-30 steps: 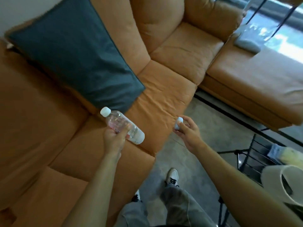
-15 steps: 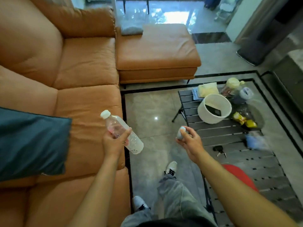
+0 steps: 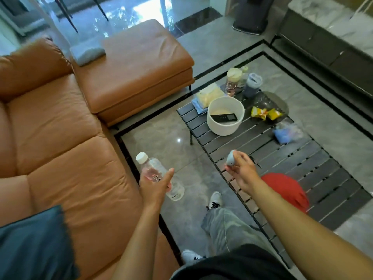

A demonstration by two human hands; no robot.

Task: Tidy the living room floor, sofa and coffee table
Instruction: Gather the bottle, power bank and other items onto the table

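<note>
At the room's edge
Dark low cabinet [image 3: 323, 49] with pale marbled top; dark rounded unit [image 3: 252, 15] near its end

Head view looks down over sofa [image 3: 80, 138] and coffee table [image 3: 282, 178].

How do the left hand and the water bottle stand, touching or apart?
Touching. The head view shows the left hand gripping the water bottle round its middle, thumb across the front.
</note>
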